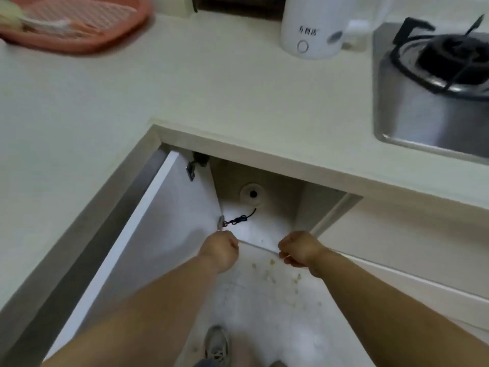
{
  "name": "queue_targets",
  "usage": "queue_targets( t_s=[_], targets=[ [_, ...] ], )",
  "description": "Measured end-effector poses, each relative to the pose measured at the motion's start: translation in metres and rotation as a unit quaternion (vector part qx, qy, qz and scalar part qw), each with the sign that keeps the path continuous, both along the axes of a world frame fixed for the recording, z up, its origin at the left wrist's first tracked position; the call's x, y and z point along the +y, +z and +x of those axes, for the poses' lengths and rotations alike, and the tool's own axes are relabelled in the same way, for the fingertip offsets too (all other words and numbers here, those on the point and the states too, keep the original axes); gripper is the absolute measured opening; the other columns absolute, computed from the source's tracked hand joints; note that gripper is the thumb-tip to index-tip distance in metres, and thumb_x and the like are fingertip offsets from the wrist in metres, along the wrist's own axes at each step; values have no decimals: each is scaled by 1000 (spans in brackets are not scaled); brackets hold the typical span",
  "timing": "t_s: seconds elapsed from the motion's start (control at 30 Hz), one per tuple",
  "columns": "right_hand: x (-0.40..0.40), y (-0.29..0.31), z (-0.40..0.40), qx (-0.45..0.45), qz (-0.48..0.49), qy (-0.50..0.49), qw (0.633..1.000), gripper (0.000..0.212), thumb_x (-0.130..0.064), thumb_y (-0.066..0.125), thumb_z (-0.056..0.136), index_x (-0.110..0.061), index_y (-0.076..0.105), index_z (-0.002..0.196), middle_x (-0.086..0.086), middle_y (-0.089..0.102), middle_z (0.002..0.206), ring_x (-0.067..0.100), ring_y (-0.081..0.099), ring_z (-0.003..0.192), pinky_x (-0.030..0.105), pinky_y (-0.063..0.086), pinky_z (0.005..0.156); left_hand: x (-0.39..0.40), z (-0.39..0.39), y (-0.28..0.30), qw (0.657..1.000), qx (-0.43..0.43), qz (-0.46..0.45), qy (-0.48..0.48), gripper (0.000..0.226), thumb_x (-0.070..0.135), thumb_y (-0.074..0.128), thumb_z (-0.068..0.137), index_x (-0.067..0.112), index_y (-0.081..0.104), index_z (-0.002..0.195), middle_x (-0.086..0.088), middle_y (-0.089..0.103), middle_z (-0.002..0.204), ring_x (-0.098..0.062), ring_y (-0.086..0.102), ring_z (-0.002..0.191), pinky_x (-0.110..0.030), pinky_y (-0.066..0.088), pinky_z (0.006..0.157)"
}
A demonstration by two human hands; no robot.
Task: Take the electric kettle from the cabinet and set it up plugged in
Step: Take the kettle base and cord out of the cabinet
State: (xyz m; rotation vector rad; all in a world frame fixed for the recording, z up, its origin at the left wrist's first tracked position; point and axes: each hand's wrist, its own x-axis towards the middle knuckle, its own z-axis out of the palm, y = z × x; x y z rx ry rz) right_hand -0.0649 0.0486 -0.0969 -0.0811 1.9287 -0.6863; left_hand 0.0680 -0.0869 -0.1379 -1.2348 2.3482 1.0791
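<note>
Left hand (221, 250) fisted, fingers together, at the open white cabinet door (148, 234) edge, near the black coiled cord (238, 219) | right hand (299, 249) fisted at the cabinet's front lip | round white kettle base (252, 194) deep inside | white electric kettle (312, 27) upright on pale countertop (185, 88), steel gas stove (434, 83) right, pink plastic tray (79, 22) far left.

A: Where's the camera?
B: Head-worn, single view, facing forward and steeply down over the counter (211, 83) corner.
A: Framing?
B: Cabinet (264, 186) centre, arms near, stove (436, 75) far right.
</note>
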Motion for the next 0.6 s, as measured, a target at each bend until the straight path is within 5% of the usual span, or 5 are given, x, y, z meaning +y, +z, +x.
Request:
queue_targets(
  t_s=[0.27, 0.47, 0.6],
  targets=[
    [-37, -205, -10, 12, -26, -30, 999, 28, -5, 50, 91, 9, 60, 113, 13, 61, 83, 19, 56, 66, 29, 45, 67, -28, -29, -185, 1000, -21, -6, -17, 28, 14, 50, 91, 8, 60, 116, -12, 65, 119, -26, 59, 112, -28, 47, 96],
    [-67, -342, -35, 49, -93, -73, 992, 10, 0, 54, 85, -5, 61, 80, 25, 64, 92, 19, 56, 65, 27, 47, 63, -61, -68, -320, 998, -33, -28, -39, 45, 20, 49, 93, 11, 42, 137, -8, 47, 142, -24, 46, 130, -26, 38, 104],
    [-89, -401, -50, 49, -135, -115, 983, 16, -3, 49, 86, -15, 57, 80, 10, 61, 87, 17, 54, 62, 22, 44, 56, -78, -95, -380, 997, -29, -54, -51, 52, 18, 50, 93, 11, 35, 142, -9, 40, 146, -24, 44, 131, -28, 38, 103]
  ],
)
